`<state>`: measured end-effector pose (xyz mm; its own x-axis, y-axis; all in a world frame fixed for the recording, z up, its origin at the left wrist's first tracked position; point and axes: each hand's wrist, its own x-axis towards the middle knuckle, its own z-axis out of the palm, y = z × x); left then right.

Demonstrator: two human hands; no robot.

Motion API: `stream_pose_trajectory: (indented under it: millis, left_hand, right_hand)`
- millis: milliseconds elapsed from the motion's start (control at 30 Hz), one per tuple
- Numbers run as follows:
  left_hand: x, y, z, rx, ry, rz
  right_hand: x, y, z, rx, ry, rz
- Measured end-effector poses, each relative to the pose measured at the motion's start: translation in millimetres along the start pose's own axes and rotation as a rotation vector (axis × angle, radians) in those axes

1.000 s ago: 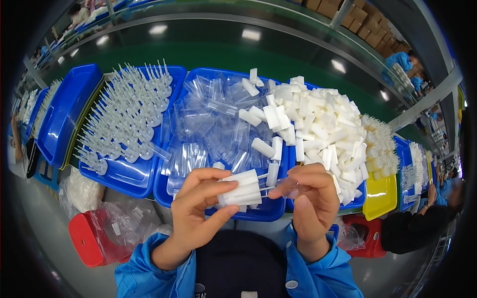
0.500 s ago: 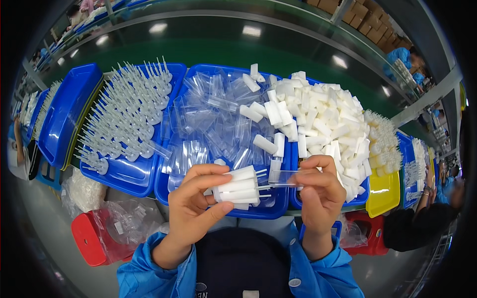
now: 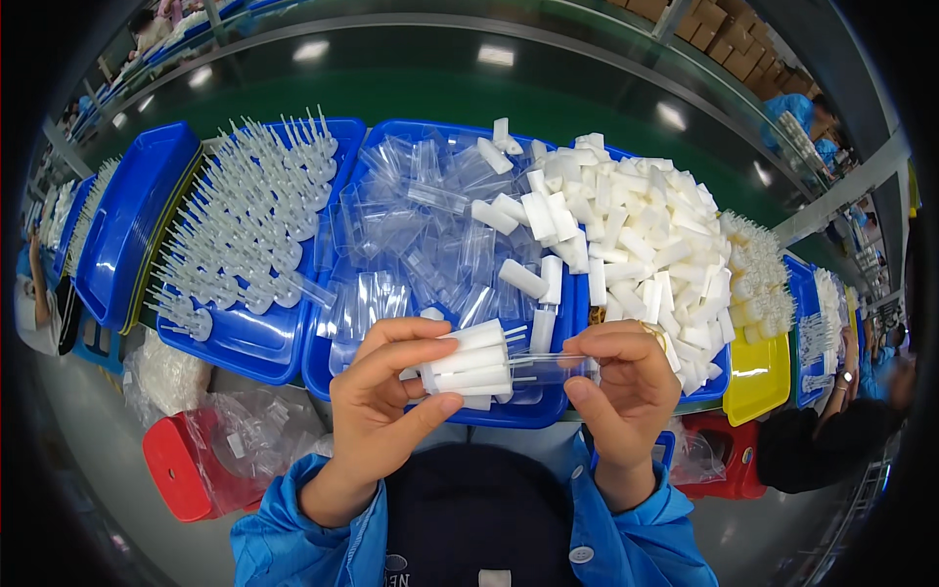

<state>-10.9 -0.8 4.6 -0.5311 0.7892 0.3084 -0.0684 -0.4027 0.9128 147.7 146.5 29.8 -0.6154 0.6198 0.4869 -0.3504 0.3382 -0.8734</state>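
My left hand (image 3: 377, 396) is closed around a cluster of white blocks (image 3: 469, 370) lying sideways, with thin white sticks poking out of its right end. Between the fingertips and thumb of my right hand (image 3: 631, 391) is a clear plastic sleeve (image 3: 556, 368), held by its right end. The sleeve's left end overlaps the stick tips and lies close to the blocks; I cannot tell whether it surrounds one stick or several. Below both hands is a blue tray (image 3: 528, 416) of loose clear sleeves (image 3: 430, 220).
White blocks (image 3: 636, 230) are heaped in the tray at right, some spilling leftward. A blue tray (image 3: 235, 347) at left carries many upright-stemmed white pieces (image 3: 249, 215). Further out are stacked blue trays (image 3: 137, 235), a yellow tray (image 3: 758, 382) and red stools (image 3: 181, 470). Other people work at both sides.
My right hand has turned and brought the clear sleeve in line with the sticks, so its left end now overlaps them. My left hand and the block cluster have barely moved.
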Motion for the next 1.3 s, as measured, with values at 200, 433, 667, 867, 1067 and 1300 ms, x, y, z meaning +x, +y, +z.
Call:
stream_pose_trajectory:
  millis: [200, 433, 667, 867, 1067, 1300]
  left_hand:
    - [0, 1, 1, -0.005, 0.006, 0.002]
    - [-1, 0, 2, 0.003, 0.020, -0.005]
    - [-4, 4, 0, 0.249, -0.005, 0.053]
    - [3, 7, -6, 0.470, -0.093, 0.171]
    - [2, 12, -6, 0.471, -0.114, 0.169]
    - [0, 2, -6, 0.482, -0.056, 0.221]
  right_hand:
    - [1, 0, 0, -0.084, -0.021, -0.057]
    - [1, 0, 1, -0.152, -0.015, -0.084]
    - [-2, 2, 5, -0.126, 0.041, -0.091]
    - [-3, 6, 2, -0.250, 0.033, -0.168]
    - [6, 1, 0, -0.047, -0.056, 0.134]
    - [-1, 5, 11, 0.012, 0.025, 0.104]
